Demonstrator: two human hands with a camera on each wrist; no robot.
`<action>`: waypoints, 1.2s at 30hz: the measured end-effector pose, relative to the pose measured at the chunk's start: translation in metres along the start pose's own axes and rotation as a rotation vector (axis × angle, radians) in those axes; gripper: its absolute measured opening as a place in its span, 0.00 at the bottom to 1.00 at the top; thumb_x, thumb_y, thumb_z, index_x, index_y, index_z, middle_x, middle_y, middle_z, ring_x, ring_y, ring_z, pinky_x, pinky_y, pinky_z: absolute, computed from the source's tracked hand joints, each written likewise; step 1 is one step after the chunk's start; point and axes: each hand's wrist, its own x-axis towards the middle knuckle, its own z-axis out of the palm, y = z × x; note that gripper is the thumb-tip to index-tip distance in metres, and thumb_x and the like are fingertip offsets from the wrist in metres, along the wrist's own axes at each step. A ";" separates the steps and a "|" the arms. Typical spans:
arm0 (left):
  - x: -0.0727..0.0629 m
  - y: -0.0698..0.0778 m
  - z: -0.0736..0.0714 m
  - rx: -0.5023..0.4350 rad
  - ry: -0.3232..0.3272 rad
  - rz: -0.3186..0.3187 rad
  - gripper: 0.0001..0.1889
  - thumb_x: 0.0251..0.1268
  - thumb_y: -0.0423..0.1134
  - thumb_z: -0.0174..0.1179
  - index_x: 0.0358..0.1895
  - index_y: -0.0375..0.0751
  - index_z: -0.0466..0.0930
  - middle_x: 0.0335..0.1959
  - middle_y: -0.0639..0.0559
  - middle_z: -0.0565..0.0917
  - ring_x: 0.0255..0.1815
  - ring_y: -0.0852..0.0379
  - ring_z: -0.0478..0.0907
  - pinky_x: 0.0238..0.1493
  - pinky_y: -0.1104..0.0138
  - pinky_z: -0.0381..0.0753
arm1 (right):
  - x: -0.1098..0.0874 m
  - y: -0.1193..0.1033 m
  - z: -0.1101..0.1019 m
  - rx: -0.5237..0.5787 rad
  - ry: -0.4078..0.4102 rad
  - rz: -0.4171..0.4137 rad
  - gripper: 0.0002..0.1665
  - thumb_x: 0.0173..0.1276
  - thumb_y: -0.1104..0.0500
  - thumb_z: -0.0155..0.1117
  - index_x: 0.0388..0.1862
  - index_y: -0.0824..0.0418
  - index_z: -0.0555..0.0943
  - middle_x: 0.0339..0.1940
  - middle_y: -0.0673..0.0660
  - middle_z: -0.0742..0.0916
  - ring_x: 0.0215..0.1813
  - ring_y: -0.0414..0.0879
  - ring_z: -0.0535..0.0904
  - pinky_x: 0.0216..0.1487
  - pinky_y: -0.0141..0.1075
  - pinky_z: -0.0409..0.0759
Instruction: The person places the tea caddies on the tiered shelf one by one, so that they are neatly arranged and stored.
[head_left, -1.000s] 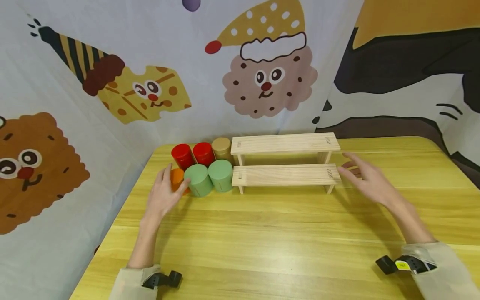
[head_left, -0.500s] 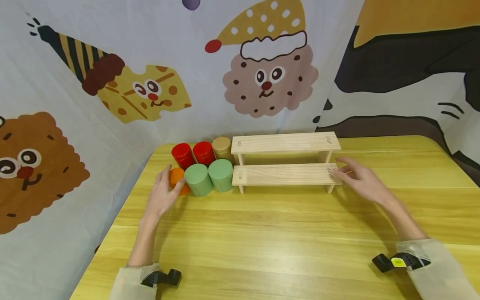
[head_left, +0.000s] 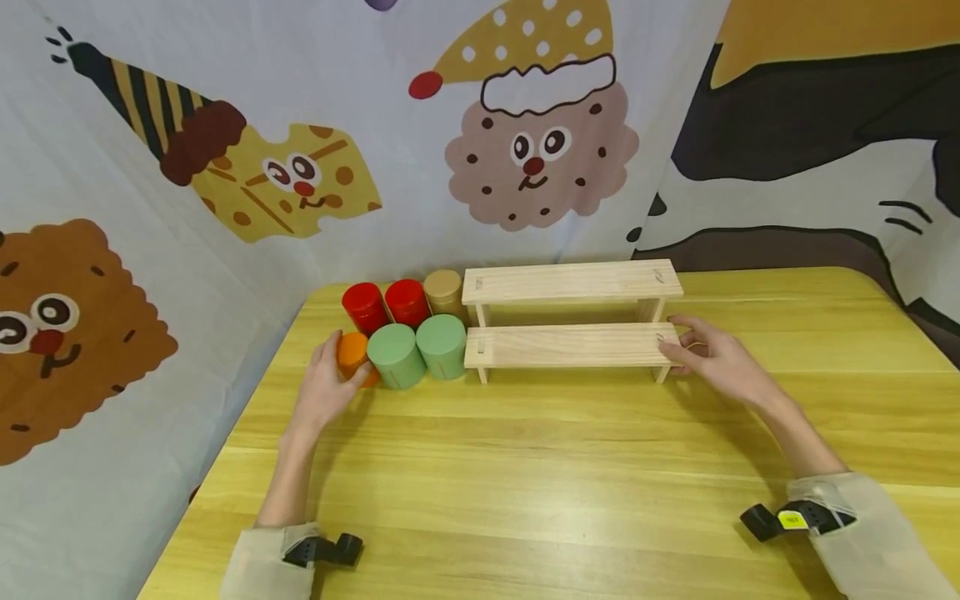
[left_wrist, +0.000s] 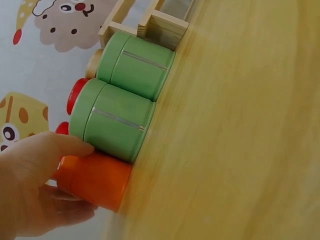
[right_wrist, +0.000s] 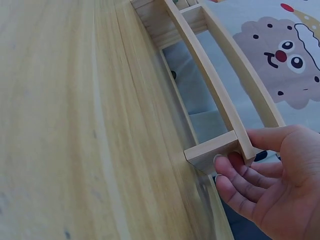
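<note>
At the left, my left hand grips an orange can, thumb on one side and fingers round the other. Beside that can stand two green cans, each with a thin line down its side. My right hand holds the right end of a two-step wooden rack. In the right wrist view its thumb lies over the lower board and the fingers curl underneath, by the end leg. Part of the orange can is hidden behind the left hand.
Two red cans and a tan can stand behind the green ones, close to the rack's left end. A cloth with cartoon prints hangs behind the wooden table.
My right hand has moved left and taken hold of the rack's lower board. The left thumb has drawn in from the green can onto the orange can.
</note>
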 end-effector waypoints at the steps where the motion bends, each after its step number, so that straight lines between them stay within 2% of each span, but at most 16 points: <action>1: 0.001 -0.001 0.001 -0.007 0.005 0.006 0.42 0.72 0.40 0.58 0.79 0.28 0.45 0.75 0.23 0.54 0.70 0.29 0.61 0.70 0.40 0.61 | 0.000 0.000 0.000 0.007 -0.002 0.003 0.43 0.79 0.48 0.57 0.79 0.72 0.54 0.52 0.67 0.79 0.41 0.53 0.87 0.45 0.37 0.81; 5: 0.004 -0.006 0.004 -0.049 0.031 0.038 0.41 0.71 0.38 0.60 0.78 0.25 0.47 0.74 0.22 0.56 0.69 0.29 0.62 0.70 0.41 0.63 | -0.001 0.000 0.000 0.038 -0.011 0.012 0.44 0.79 0.47 0.57 0.79 0.71 0.53 0.52 0.67 0.78 0.42 0.53 0.87 0.46 0.34 0.81; 10: 0.004 -0.008 0.004 -0.093 0.068 0.073 0.40 0.71 0.36 0.63 0.76 0.22 0.51 0.71 0.22 0.61 0.66 0.30 0.67 0.66 0.42 0.69 | 0.000 -0.001 0.000 0.075 -0.014 0.016 0.44 0.79 0.48 0.57 0.80 0.71 0.52 0.50 0.66 0.77 0.41 0.52 0.86 0.44 0.31 0.81; 18: 0.002 -0.005 0.000 -0.107 0.099 0.069 0.40 0.70 0.39 0.64 0.75 0.24 0.53 0.70 0.24 0.64 0.64 0.32 0.68 0.65 0.42 0.70 | -0.002 -0.003 0.001 0.078 -0.019 0.033 0.45 0.79 0.48 0.56 0.80 0.71 0.51 0.51 0.66 0.75 0.43 0.52 0.85 0.43 0.34 0.81; 25: 0.001 -0.003 -0.004 -0.104 0.206 0.099 0.39 0.69 0.41 0.66 0.74 0.24 0.58 0.68 0.23 0.66 0.61 0.32 0.71 0.60 0.42 0.74 | -0.002 -0.002 0.002 0.072 -0.015 0.029 0.44 0.79 0.49 0.56 0.80 0.71 0.52 0.50 0.66 0.76 0.41 0.51 0.84 0.40 0.36 0.81; 30: 0.000 0.000 -0.010 -0.113 0.317 0.119 0.37 0.66 0.40 0.68 0.72 0.25 0.63 0.63 0.25 0.71 0.54 0.33 0.75 0.55 0.44 0.77 | -0.002 -0.001 0.003 0.074 -0.013 0.025 0.43 0.79 0.49 0.56 0.79 0.72 0.52 0.49 0.66 0.77 0.40 0.51 0.84 0.38 0.36 0.80; 36: -0.002 0.006 -0.017 -0.094 0.420 0.127 0.35 0.63 0.42 0.67 0.70 0.28 0.67 0.57 0.28 0.75 0.49 0.35 0.75 0.51 0.46 0.76 | -0.002 -0.002 0.002 0.086 -0.014 0.026 0.43 0.80 0.49 0.56 0.80 0.72 0.52 0.50 0.66 0.76 0.39 0.50 0.83 0.36 0.36 0.79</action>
